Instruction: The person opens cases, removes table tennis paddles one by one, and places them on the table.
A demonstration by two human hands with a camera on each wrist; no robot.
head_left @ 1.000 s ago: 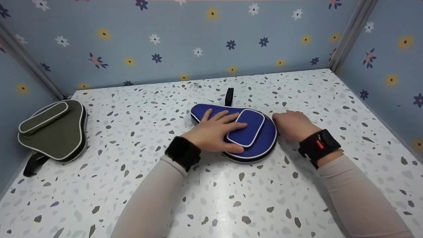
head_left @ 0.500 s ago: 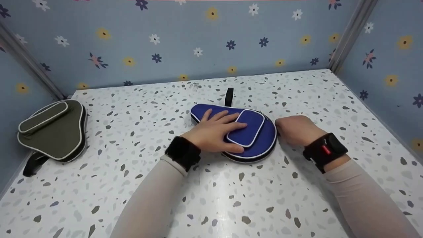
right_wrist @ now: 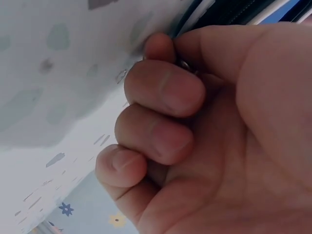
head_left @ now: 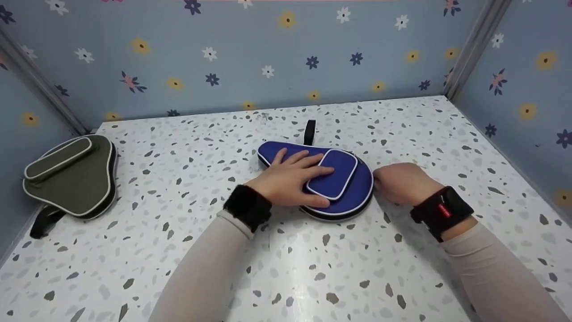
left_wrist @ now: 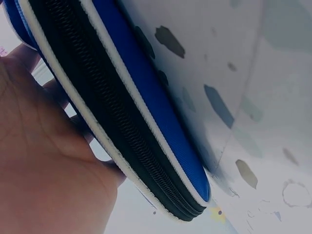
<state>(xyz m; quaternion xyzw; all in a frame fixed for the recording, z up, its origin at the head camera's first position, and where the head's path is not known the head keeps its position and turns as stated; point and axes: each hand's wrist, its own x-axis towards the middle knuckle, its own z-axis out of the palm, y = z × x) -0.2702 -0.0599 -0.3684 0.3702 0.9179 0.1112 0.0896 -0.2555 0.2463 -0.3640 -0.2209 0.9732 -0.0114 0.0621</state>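
Observation:
A blue table tennis bat case point(head_left: 361, 190) with white piping and a raised front pocket lies flat on the table, its narrow end to the left. My left hand point(head_left: 290, 183) rests on top of it, fingers spread over the narrow part and the pocket's edge. In the left wrist view the black zipper point(left_wrist: 117, 112) runs along the case's side, its teeth together there. At the case's rounded right end, my right hand point(head_left: 404, 184) has its fingers curled. Thumb and forefinger pinch a small metal zipper pull point(right_wrist: 184, 65), mostly hidden by the fingers.
An olive green case point(head_left: 76, 183) of similar shape, with white piping and a black strap point(head_left: 47, 220), lies at the table's left edge. A black loop point(head_left: 309, 132) stands up behind the blue case. Flowered panels point(head_left: 250, 49) border the speckled table point(head_left: 192, 147) at the back and sides.
My right hand has moved a little toward me around the rounded end of the blue case. The left hand and both cases have stayed in place.

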